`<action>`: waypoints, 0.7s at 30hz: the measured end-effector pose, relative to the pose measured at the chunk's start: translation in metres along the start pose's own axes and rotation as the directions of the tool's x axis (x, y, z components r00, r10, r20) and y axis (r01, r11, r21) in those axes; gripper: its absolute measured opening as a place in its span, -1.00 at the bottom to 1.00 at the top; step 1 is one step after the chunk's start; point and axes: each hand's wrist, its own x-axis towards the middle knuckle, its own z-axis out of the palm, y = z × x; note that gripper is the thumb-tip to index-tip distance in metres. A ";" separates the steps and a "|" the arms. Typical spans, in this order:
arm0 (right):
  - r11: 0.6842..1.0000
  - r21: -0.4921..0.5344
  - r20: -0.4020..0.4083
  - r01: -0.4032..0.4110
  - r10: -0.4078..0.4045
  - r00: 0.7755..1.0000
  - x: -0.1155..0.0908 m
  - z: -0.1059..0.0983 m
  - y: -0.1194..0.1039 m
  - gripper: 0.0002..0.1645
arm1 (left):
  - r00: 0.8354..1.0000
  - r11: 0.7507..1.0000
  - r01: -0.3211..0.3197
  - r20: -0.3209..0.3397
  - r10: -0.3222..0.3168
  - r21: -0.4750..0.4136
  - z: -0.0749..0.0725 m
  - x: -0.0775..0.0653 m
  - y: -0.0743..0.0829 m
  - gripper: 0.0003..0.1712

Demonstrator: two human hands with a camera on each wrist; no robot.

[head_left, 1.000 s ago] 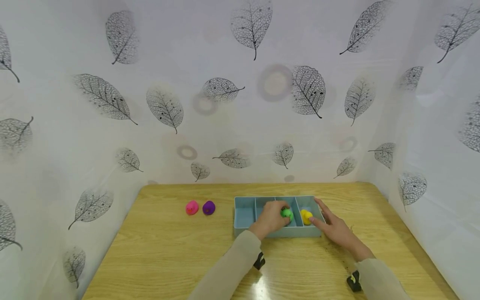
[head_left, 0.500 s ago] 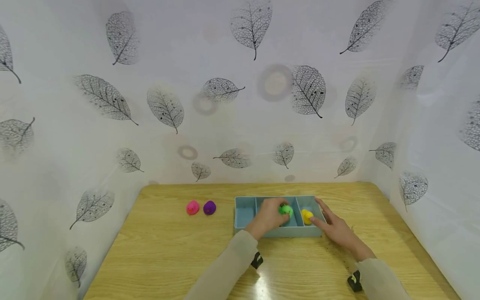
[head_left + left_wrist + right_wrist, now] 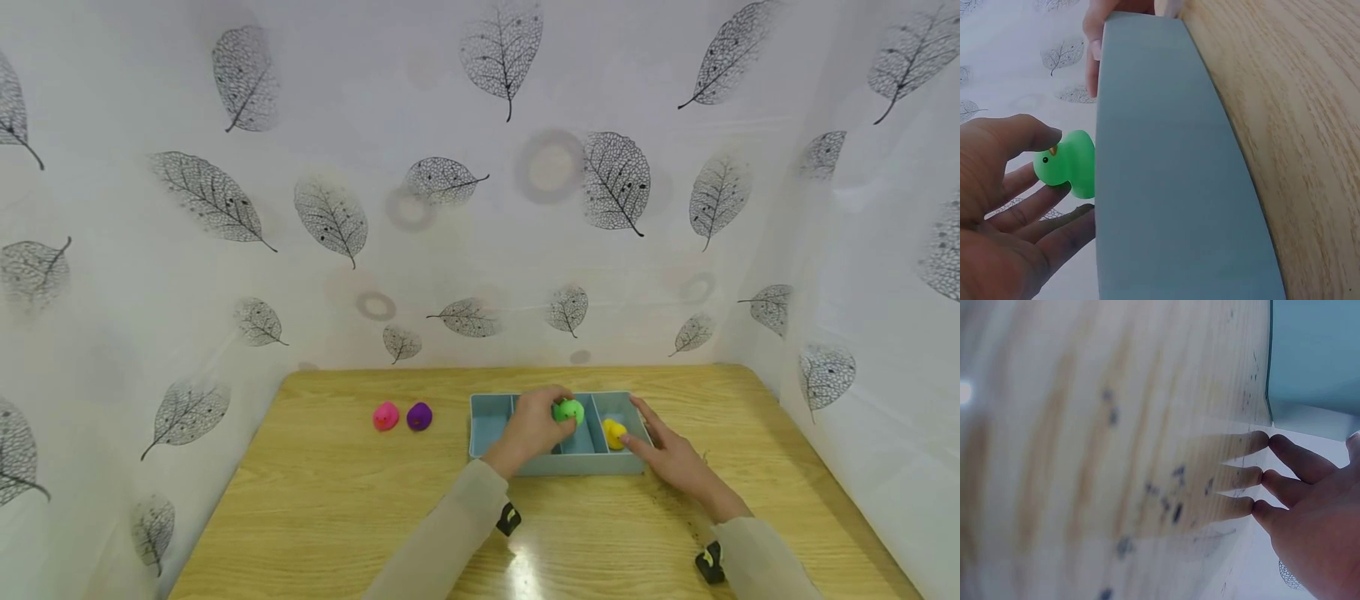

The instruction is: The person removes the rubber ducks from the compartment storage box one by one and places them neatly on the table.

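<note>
Green duck (image 3: 569, 412) at the box (image 3: 577, 466), in or above the third of four compartments, counting from the person's left. Left hand (image 3: 531, 427) holds it, a narrow grip between thumb and fingers. That hand and its sleeve (image 3: 438, 533) stand in the way of most of the second compartment and part of the front wall.

Yellow duck (image 3: 615, 434) inside the end compartment on the right. Right hand (image 3: 673, 461) spread wide at that end, thumb reaching in by the yellow duck; whether they touch I cannot tell. Off to the left on the wooden table (image 3: 330, 508), well apart from the box: pink duck (image 3: 386, 416) and purple duck (image 3: 419, 416), near each other. White sheet (image 3: 480, 258) with dark leaf prints behind and on both sides.

Left wrist view shows what the head view does not: the green duck's orange beak and black eye, its head clear of the rim, its lower part hidden behind the box wall. Right wrist view alone shows three fingertips (image 3: 1260, 509) resting on the glossy table, their reflections meeting them, dark specks (image 3: 1175, 478) close by
</note>
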 end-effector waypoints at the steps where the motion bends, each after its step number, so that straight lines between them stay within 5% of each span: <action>1: 1.000 0.003 0.000 0.001 -0.001 1.000 0.000 0.000 0.000 -0.03 | 1.000 1.000 -0.009 -0.005 0.009 -0.004 -0.001 0.000 0.000 -0.57; 13: 1.000 0.009 0.001 0.019 -0.020 1.000 0.000 -0.001 0.002 -0.03 | 0.988 0.994 -0.102 -0.111 0.106 0.044 -0.013 -0.004 -0.003 -0.53; 21: 1.000 0.021 0.003 0.021 -0.021 1.000 0.000 -0.001 0.001 -0.03 | 0.985 0.997 -0.081 -0.149 0.082 0.010 -0.020 -0.007 -0.011 -0.52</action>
